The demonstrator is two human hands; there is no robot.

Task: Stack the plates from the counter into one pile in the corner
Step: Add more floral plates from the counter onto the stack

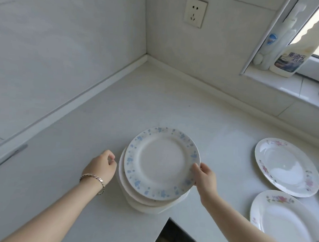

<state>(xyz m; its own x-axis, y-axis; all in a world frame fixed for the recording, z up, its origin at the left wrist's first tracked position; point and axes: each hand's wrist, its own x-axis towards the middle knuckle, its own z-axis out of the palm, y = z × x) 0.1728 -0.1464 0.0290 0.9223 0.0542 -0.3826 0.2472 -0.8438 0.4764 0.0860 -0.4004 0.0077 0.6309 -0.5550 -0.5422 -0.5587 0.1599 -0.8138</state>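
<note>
Only the head cam here, so: the right hand (204, 176) is pinching the near-right rim of a round white plate with blue flower specks (162, 162), which sits on top of a short pile of plain white plates (150, 203) near the counter's front notch, well short of the wall corner. The left hand (101, 167) hangs loosely curled just beside the pile, holding nothing. Two white plates with pink floral rims (286, 165) (282, 221) lie flat off to the right, not stacked yet.

Worry: the top plate looks shifted up and right off the ones below, so letting go like that could leave the pile crooked. It's also close to the white countertop (156, 102) edge, so a nudge might tip it.
</note>
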